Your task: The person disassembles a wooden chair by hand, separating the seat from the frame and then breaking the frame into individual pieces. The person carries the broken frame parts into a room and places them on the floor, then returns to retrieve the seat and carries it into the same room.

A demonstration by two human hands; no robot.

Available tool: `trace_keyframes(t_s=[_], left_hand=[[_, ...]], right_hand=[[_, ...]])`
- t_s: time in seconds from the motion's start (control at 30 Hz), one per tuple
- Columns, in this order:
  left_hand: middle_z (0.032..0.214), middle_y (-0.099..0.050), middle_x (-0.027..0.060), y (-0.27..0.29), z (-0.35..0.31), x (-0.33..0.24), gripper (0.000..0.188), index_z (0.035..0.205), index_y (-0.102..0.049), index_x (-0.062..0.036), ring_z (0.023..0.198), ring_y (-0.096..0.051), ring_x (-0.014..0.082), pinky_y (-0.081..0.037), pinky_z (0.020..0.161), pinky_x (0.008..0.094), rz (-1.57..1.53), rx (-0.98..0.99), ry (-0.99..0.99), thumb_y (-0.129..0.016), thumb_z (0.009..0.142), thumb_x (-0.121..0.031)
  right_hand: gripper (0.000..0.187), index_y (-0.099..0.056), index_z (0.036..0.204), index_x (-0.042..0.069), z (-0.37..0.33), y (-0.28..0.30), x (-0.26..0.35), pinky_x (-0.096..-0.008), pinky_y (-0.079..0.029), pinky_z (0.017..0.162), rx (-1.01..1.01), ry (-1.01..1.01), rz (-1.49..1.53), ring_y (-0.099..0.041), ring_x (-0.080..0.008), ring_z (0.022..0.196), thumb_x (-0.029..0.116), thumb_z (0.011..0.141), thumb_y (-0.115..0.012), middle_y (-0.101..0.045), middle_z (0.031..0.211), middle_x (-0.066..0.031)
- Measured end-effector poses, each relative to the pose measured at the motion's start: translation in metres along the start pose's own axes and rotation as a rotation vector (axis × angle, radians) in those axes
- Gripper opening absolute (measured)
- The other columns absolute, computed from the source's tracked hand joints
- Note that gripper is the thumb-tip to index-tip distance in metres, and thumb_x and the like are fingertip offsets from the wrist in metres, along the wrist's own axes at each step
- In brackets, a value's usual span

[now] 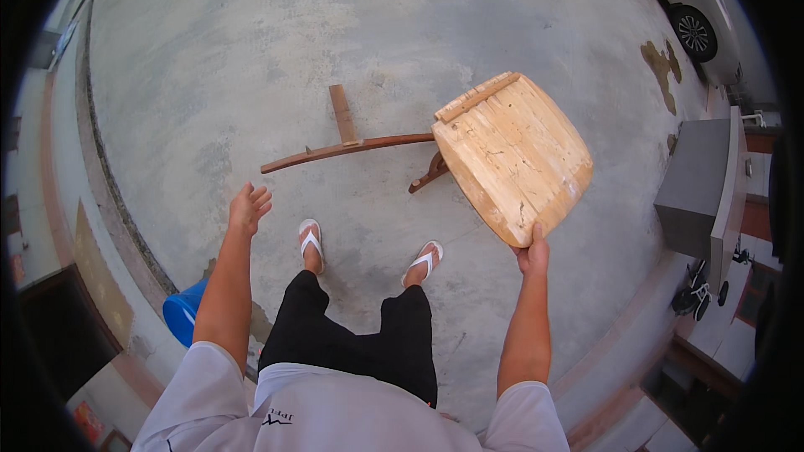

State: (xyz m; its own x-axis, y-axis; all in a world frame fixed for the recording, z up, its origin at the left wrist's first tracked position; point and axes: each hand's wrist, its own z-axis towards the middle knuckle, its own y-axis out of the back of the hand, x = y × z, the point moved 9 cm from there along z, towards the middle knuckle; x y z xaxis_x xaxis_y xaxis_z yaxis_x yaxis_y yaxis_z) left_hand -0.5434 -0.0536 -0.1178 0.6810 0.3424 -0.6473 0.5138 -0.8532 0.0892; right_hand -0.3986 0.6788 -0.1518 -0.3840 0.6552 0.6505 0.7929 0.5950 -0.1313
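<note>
My right hand grips the near edge of a pale wooden chair seat, a rounded board of joined planks with a raised strip along its far edge. My left hand is held out in the air with its fingers apart, holding nothing. Beyond it lies a long curved brown wooden bar with a short flat piece sticking out from it. A smaller brown curved wooden part shows by the seat's left edge. The seat hides where these brown parts end or whether they join it.
Grey concrete floor spreads around my feet in white flip-flops. A blue bucket stands near my left arm. At the right are a grey box-like block and a parked car with its wheel. Walls run along both sides.
</note>
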Motion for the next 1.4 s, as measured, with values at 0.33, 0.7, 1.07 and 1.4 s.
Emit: trace_keyframes(t_s=[0.33,0.7,1.07,1.4], left_hand=[[0.098,-0.068,0.0107,-0.042,-0.116,0.127,0.042,0.128,-0.055,0.0037,0.082,-0.068,0.0182,-0.055,0.074,0.0311,0.536,0.343,0.165,-0.057,0.099,-0.026],[0.100,-0.068,0.0092,-0.093,-0.149,0.126,0.043,0.127,-0.055,0.0065,0.089,-0.067,0.0166,-0.053,0.081,0.0312,0.740,0.600,-0.080,-0.059,0.098,-0.025],[0.103,-0.069,0.0101,-0.153,-0.162,0.100,0.045,0.128,-0.056,0.0053,0.092,-0.066,0.0154,-0.052,0.084,0.0309,0.825,0.687,-0.114,-0.061,0.097,-0.028],[0.100,-0.068,0.0079,-0.173,-0.185,0.103,0.043,0.126,-0.057,0.0069,0.091,-0.065,0.0151,-0.052,0.082,0.0296,0.823,0.790,-0.218,-0.059,0.099,-0.027]], right_hand=[[0.045,-0.049,0.136,0.005,0.003,-0.157,-0.025,-0.0493,-0.059,0.087,0.266,0.033,0.369,-0.066,-0.0310,0.108,0.016,0.094,-0.063,-0.062,0.127,-0.0136],[0.044,-0.051,0.132,0.001,-0.041,-0.212,0.038,-0.0523,-0.055,0.095,0.224,0.051,0.462,-0.065,-0.0325,0.108,0.011,0.091,-0.062,-0.061,0.125,-0.0161],[0.043,-0.051,0.131,0.000,-0.182,-0.139,0.001,-0.0479,-0.059,0.088,0.143,0.028,0.383,-0.066,-0.0323,0.107,0.014,0.092,-0.061,-0.063,0.122,-0.0183],[0.044,-0.053,0.124,-0.007,-0.092,-0.164,0.006,-0.0348,-0.063,0.080,0.120,-0.126,0.409,-0.068,-0.0375,0.100,0.015,0.088,-0.065,-0.064,0.117,-0.0210]])
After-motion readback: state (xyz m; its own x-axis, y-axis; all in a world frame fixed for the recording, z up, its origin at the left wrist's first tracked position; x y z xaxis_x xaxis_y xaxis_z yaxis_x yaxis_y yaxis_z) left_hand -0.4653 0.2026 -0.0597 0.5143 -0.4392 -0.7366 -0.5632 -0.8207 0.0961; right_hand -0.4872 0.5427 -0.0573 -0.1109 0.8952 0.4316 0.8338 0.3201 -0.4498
